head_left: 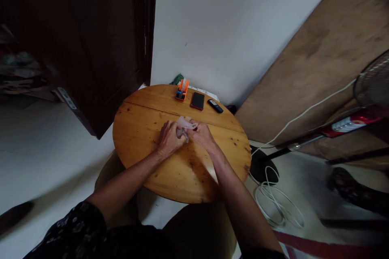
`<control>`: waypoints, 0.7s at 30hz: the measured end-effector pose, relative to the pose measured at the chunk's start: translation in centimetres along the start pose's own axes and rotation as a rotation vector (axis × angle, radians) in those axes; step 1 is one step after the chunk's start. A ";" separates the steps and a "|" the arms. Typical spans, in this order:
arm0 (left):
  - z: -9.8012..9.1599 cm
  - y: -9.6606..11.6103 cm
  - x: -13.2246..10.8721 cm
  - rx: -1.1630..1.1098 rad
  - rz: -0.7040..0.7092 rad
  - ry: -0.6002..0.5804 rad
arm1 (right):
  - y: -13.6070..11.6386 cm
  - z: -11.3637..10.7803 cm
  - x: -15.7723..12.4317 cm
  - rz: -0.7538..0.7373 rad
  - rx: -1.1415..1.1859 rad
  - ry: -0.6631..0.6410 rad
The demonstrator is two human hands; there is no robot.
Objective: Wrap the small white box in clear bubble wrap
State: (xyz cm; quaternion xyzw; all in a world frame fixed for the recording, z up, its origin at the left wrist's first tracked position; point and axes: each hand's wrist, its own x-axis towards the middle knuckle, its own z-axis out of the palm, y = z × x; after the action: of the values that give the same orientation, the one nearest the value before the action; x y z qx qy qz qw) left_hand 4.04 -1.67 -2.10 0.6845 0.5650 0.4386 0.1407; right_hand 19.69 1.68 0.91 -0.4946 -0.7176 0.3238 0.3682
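Observation:
Over the middle of a round wooden table (136, 129), my two hands are close together on a thin, whitish, crumpled sheet (184, 123). I cannot tell whether it is paper or plastic. My left hand (170, 139) is closed, with a greyish crumpled part (181, 133) showing at its fingertips. My right hand (203, 134) pinches the whitish part from the other side. Beyond the hands lie an orange tape dispenser (182, 89), a dark phone (197, 101) with a red edge, and a black remote control (215, 105).
A white wall (206, 28) rises behind the table, with a dark door (121, 48) at left. To the right, a large brown board (304, 64) leans near a pedestal fan (373, 80). White cable (273, 200) coils on the floor beside the fan's base (263, 165).

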 end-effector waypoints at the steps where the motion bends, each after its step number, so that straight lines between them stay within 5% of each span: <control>1: 0.0 -0.1 0.0 0.004 -0.037 0.014 | 0.0 0.0 -0.5 -0.013 -0.019 -0.001; 6: 0.0 -0.9 0.1 -0.103 -0.022 0.095 | -0.3 -0.2 -2.6 -0.159 -0.078 -0.059; 12: -0.1 -1.5 0.4 -0.196 0.070 -0.042 | 0.6 0.5 -4.4 -0.357 -0.377 -0.089; 18: -0.5 -1.2 0.7 -0.245 0.038 -0.044 | 0.8 1.9 -3.6 -0.324 -0.338 0.063; 21: -1.2 -1.0 0.8 -0.399 -0.050 -0.109 | 0.2 1.4 -3.0 -0.133 -0.087 0.063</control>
State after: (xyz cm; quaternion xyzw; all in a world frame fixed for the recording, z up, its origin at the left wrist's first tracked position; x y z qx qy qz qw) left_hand 2.46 -0.98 -1.67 0.6515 0.4753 0.5006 0.3148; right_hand 19.28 -1.22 -0.64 -0.4713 -0.7503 0.2512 0.3896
